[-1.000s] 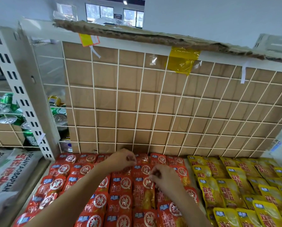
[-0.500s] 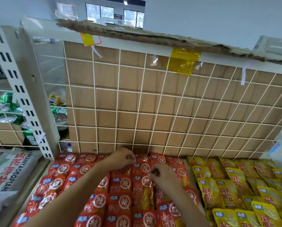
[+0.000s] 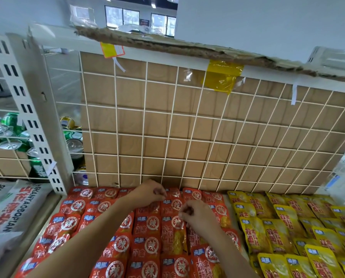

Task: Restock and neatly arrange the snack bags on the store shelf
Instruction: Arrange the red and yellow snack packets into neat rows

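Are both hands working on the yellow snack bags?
No, the left hand and right hand are both on the red snack bags; the yellow bags lie untouched.

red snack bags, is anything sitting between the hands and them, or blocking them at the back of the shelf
Nothing visible does. The left hand and right hand already rest directly on the red snack bags, near the wire grid at the back; the yellow bags lie off to the right.

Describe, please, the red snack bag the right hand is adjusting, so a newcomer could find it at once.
Start at the wire grid back panel and drop to the block of red snack bags left of the yellow bags. The red bag lies just under the right hand; unlike its neighbours, its full length with a yellowish window shows.
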A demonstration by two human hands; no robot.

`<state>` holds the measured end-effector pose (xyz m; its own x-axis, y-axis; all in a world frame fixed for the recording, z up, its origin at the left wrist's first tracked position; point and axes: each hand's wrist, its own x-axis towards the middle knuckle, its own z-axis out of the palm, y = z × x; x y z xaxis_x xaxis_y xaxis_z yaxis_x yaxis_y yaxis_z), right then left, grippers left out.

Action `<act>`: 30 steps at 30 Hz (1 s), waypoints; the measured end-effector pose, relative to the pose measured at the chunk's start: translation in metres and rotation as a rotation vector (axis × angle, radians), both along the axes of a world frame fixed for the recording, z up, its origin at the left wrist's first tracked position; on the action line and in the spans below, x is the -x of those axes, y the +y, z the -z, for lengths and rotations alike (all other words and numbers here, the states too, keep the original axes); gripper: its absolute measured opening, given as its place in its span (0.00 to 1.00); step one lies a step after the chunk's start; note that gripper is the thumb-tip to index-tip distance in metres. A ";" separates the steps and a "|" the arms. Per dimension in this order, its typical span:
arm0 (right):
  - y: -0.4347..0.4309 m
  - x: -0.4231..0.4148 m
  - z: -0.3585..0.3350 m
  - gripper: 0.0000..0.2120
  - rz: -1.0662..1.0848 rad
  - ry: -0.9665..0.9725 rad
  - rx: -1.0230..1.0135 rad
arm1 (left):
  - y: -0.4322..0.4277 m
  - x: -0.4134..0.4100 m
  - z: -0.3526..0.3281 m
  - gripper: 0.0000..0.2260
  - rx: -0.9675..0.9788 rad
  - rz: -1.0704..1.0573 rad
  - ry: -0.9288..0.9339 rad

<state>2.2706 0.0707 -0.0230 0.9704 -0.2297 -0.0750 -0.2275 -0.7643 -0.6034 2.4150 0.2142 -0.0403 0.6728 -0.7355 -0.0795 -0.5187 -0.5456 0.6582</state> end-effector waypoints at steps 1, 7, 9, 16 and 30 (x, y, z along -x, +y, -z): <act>0.000 0.000 0.000 0.10 0.001 -0.002 0.001 | 0.000 0.001 -0.001 0.07 -0.002 -0.004 -0.006; 0.000 0.002 0.001 0.10 0.003 -0.012 -0.008 | 0.004 0.009 -0.003 0.05 0.035 -0.067 0.006; 0.000 0.003 0.001 0.12 0.005 -0.009 -0.006 | 0.005 0.011 -0.006 0.05 0.056 -0.085 -0.013; 0.001 0.004 -0.001 0.09 0.036 -0.023 -0.020 | 0.014 0.023 -0.015 0.05 0.113 -0.102 -0.045; 0.003 0.014 -0.009 0.09 0.092 -0.078 -0.027 | 0.027 0.052 -0.018 0.06 0.202 -0.137 -0.094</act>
